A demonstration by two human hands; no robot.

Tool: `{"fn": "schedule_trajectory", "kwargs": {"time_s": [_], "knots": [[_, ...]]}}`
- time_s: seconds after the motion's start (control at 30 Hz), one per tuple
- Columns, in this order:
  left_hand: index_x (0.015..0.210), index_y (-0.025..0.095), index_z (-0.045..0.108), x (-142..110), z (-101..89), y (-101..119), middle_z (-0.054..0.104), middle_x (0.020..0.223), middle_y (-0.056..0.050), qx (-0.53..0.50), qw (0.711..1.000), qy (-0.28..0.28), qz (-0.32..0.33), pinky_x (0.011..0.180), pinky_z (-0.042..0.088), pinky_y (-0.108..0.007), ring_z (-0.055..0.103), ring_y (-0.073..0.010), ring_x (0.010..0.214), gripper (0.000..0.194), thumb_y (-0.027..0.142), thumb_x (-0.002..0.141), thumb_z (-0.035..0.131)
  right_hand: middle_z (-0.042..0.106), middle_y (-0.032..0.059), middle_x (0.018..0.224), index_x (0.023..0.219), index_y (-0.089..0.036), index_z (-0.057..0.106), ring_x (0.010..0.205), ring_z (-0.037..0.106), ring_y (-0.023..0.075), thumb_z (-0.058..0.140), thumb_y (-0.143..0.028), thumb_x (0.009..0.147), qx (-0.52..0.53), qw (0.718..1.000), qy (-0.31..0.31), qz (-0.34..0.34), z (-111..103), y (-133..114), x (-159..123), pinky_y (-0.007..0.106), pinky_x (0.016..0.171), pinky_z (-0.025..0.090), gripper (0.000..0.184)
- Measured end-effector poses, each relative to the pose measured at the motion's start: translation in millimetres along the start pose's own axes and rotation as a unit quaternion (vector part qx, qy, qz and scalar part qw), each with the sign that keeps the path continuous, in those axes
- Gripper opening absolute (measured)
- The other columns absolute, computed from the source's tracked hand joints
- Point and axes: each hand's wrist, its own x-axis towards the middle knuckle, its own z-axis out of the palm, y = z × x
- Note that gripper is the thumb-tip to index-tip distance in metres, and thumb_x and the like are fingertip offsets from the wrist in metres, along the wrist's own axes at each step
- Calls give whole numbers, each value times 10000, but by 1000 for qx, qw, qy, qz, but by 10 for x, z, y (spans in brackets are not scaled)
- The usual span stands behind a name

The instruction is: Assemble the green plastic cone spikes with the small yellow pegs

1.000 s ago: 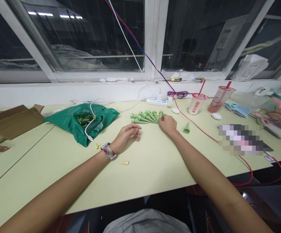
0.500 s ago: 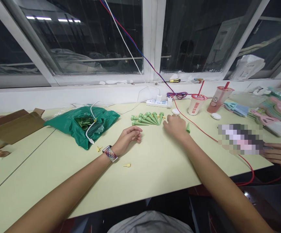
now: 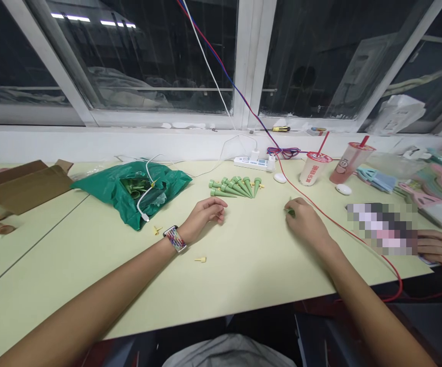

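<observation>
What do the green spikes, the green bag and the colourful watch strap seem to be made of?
The green spikes look like moulded plastic: smooth, with an even colour. The green bag looks like thin plastic film, glossy and crumpled. The watch strap looks like woven fabric from its multicoloured, threadlike pattern, though it is too small to be sure.
</observation>
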Motion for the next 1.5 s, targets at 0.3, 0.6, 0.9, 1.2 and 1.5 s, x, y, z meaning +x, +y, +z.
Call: {"fn": "schedule_trajectory", "kwargs": {"time_s": [0.3, 0.6, 0.9, 1.2, 1.5], "knots": [[1123, 206, 703, -28, 7, 12, 669, 1065, -74, 61, 997, 16, 49, 731, 566, -336, 674, -189, 840, 346, 328, 810, 786, 746, 67, 1115, 1071, -214, 726, 897, 719, 200, 733, -343, 831, 433, 889, -143, -39, -70, -682, 4, 353, 841, 574, 272], [1086, 182, 729, -32, -34, 172, 721, 943, -78, 156, 980, -23, 125, 778, 545, -338, 682, -217, 858, 356, 381, 811, 837, 712, 26, 808, 888, -203, 640, 757, 731, 215, 868, -473, 747, 647, 741, -179, 7, 119, -1369, 196, 436, 851, 622, 380], [1290, 198, 684, 92, -454, 510, 650, 908, -24, 72, 967, 155, 189, 665, 550, -296, 634, -132, 673, 523, 368, 809, 799, 684, 22, 888, 955, -231, 558, 722, 687, 180, 537, -320, 952, 552, 817, -161, -39, 681, -1876, 157, 373, 743, 604, 91], [1009, 199, 596, 153, -914, 540, 606, 778, 11, -72, 955, 248, 144, 604, 517, -256, 616, -132, 645, 304, 304, 752, 720, 649, 126, 1188, 1231, -214, 674, 1163, 548, 294, 509, -272, 1022, 109, 867, -106, -474, 990, -2594, -78, 448, 1003, 470, 272], [1038, 182, 631, 186, -807, 406, 658, 846, -23, -71, 965, 226, 116, 575, 497, -243, 621, -137, 669, 376, 304, 710, 770, 668, 99, 993, 968, -190, 683, 961, 581, 243, 486, -172, 1008, 42, 881, -53, -469, 951, -2280, 123, 366, 849, 454, 203]]}}
